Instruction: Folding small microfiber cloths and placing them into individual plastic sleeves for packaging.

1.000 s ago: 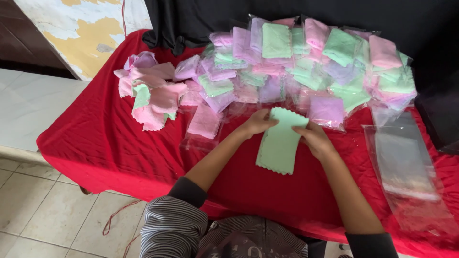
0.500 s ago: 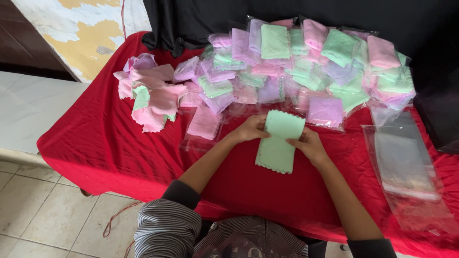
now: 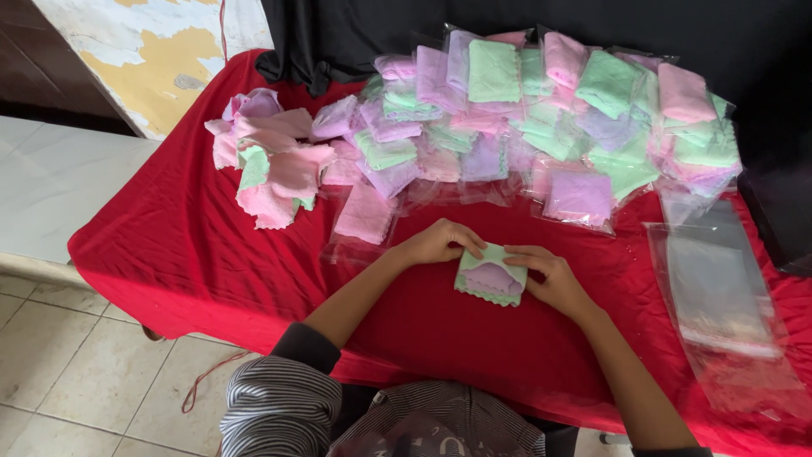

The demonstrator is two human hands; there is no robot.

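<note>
A small green cloth (image 3: 493, 276) with a scalloped edge lies folded on the red tablecloth (image 3: 186, 245), with a lilac cloth showing inside the fold. My left hand (image 3: 440, 243) presses on its left side. My right hand (image 3: 548, 278) holds its right side, fingers on the fold. Both forearms reach in from the bottom of the view.
A big heap of bagged pink, green and lilac cloths (image 3: 550, 118) fills the back of the table. Loose pink cloths (image 3: 271, 161) lie at the left. A stack of clear plastic bags (image 3: 719, 296) lies at the right. Tiled floor (image 3: 76, 372) lies to the left.
The green cloth was open and long between my hands. It is now folded to about half its size and lies flat on the table.
</note>
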